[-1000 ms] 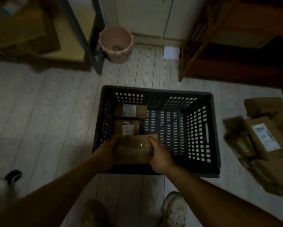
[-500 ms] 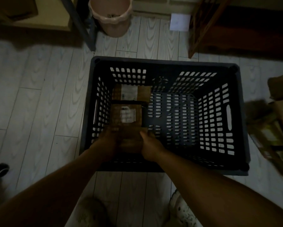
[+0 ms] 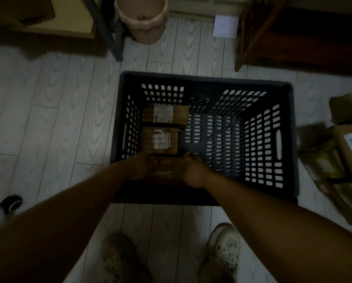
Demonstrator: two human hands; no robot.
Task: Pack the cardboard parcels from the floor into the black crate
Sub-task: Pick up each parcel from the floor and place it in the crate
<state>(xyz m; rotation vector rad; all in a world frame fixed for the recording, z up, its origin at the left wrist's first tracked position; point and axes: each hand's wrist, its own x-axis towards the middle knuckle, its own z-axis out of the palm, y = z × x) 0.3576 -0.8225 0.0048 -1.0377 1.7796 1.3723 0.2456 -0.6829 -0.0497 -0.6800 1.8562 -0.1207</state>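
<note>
left hand: fingers curled on the parcel's left end, pretty dim tho
parcel: between both sets of fingers, low in the crate, two packed parcels just beyond the fingertips
right hand: gripping the right end
feel: guessing light, stiff cardboard, tape maybe slick, so hold the short ends
floor pile: more parcels waiting, well right of the fingers

Three cardboard parcels in a row inside the black crate.
A brown parcel is held between the fingers; a labelled parcel is laid flat just beyond them, a second labelled parcel farther on.
</note>
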